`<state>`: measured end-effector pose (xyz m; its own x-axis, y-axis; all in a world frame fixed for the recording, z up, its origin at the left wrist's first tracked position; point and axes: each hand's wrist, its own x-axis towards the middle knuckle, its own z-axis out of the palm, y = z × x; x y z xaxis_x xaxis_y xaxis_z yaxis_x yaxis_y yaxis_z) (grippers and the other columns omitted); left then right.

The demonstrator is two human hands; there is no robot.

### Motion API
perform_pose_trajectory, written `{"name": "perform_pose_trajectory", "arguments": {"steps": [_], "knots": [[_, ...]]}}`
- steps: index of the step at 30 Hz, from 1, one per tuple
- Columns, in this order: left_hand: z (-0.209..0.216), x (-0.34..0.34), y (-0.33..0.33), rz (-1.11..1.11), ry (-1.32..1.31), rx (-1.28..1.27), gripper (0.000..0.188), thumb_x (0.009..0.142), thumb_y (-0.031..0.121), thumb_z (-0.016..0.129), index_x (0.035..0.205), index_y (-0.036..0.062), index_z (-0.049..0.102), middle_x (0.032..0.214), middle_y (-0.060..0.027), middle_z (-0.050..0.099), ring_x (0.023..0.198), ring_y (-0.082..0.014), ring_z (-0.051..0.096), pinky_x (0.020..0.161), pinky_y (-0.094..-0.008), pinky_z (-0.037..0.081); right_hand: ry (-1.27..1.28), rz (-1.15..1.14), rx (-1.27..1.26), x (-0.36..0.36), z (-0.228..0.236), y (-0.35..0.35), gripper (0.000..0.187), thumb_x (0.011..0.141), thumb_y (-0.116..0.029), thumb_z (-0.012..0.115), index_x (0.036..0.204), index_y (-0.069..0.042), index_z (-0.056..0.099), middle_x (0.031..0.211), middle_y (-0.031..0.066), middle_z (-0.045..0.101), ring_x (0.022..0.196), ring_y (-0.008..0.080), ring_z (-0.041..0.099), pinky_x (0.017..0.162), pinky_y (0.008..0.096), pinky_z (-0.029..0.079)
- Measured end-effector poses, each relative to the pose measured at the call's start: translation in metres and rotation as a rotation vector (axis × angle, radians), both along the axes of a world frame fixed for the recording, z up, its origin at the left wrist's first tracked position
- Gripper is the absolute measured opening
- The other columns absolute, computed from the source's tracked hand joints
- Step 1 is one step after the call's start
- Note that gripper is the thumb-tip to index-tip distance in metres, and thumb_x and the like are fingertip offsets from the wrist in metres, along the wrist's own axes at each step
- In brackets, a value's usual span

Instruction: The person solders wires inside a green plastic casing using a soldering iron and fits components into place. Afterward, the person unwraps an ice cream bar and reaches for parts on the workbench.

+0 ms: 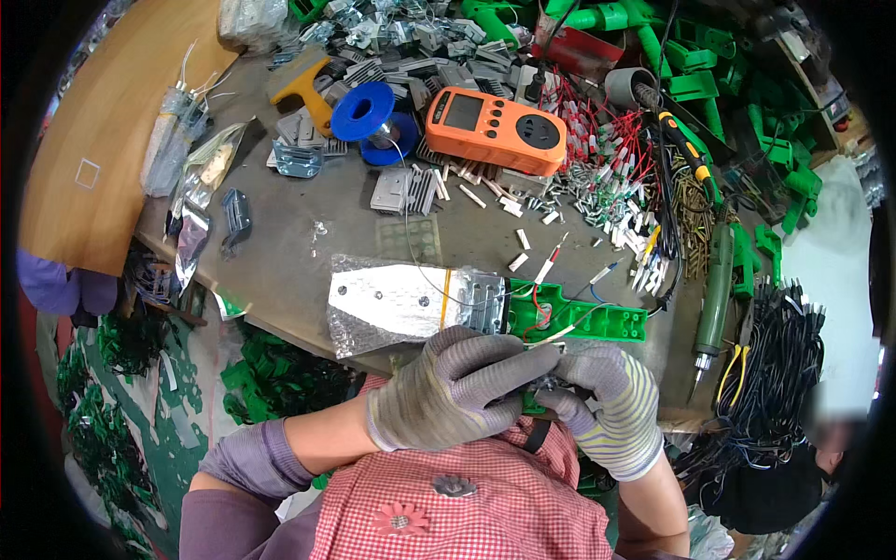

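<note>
My left hand (pixel 453 387), in a grey work glove, is closed, its fingertips meeting those of my gloved right hand (pixel 611 406). What they grip is mostly hidden; a bit of dark, shiny material and green plastic shows beneath. A white-sleeved wire (pixel 571 329) ends right at the fingertips. Just beyond lies an open green plastic handle (pixel 597 320) with red, white and blue wires in it. Joined to its left is a metal bracket (pixel 487 301) and a flat silver plate (pixel 387 297) with an orange band, partly on bubble wrap (pixel 345 343).
An orange meter (pixel 495 131), a blue solder spool (pixel 364 112) and a yellow-handled tool (pixel 306 93) stand behind. Metal parts (pixel 401 191), white sleeves (pixel 473 196) and screws (pixel 569 191) lie scattered. A green screwdriver (pixel 714 289), soldering iron (pixel 686 149) and black cables (pixel 770 359) are at right.
</note>
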<state>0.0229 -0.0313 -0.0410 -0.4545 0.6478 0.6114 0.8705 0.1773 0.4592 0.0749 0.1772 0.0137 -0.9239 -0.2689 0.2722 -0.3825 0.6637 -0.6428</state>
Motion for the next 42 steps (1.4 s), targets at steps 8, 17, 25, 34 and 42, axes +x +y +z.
{"name": "perform_pose_trajectory", "arguments": {"steps": [8,17,25,34,42], "knots": [[-0.004,-0.004,0.002,0.034,-0.119,0.125,0.053,0.062,0.006,0.08,0.112,0.0007,0.066,0.092,-0.0086,0.067,0.071,-0.0228,0.067,0.057,-0.0335,0.055,-0.292,-0.195,-0.242,-0.004,0.001,-0.025,0.022,0.08,-0.011,0.077,0.099,-0.007,0.066,0.075,0.0094,0.066,0.062,0.0278,0.065,0.058,0.0373,0.051],[0.001,-0.002,0.005,0.054,-0.171,0.083,0.051,0.063,0.011,0.082,0.111,0.0031,0.068,0.098,-0.007,0.068,0.076,-0.0223,0.067,0.063,-0.0341,0.056,0.17,-0.079,0.321,0.016,-0.029,-0.021,0.02,0.071,-0.017,0.068,0.091,-0.015,0.066,0.074,0.0052,0.061,0.065,0.0281,0.06,0.051,0.0422,0.044],[0.007,-0.002,0.006,0.046,0.042,-0.067,0.02,0.06,0.014,0.075,0.079,0.0115,0.069,0.118,-0.0061,0.067,0.096,-0.0269,0.065,0.071,-0.0395,0.055,0.019,-0.074,0.067,0.019,-0.021,-0.009,0.028,0.08,-0.022,0.074,0.104,-0.011,0.065,0.077,0.009,0.061,0.069,0.0312,0.062,0.058,0.0442,0.049],[0.021,0.007,0.003,0.098,0.058,-0.213,0.022,0.065,0.007,0.068,0.086,0.0012,0.069,0.115,-0.0085,0.065,0.098,-0.0251,0.065,0.079,-0.0391,0.055,0.598,-0.538,0.248,-0.104,0.03,0.122,0.03,0.081,0.006,0.063,0.109,-0.005,0.066,0.098,0.0166,0.068,0.085,0.0347,0.065,0.074,0.0393,0.052],[0.016,0.009,0.0,0.065,0.057,-0.203,0.018,0.066,0.015,0.073,0.082,0.0084,0.067,0.125,-0.011,0.062,0.109,-0.0296,0.062,0.09,-0.0426,0.054,-0.01,-0.155,-0.341,-0.177,0.014,0.168,0.043,0.075,0.016,0.065,0.114,-0.004,0.067,0.095,0.0092,0.063,0.093,0.0199,0.063,0.082,0.0311,0.051]]}}
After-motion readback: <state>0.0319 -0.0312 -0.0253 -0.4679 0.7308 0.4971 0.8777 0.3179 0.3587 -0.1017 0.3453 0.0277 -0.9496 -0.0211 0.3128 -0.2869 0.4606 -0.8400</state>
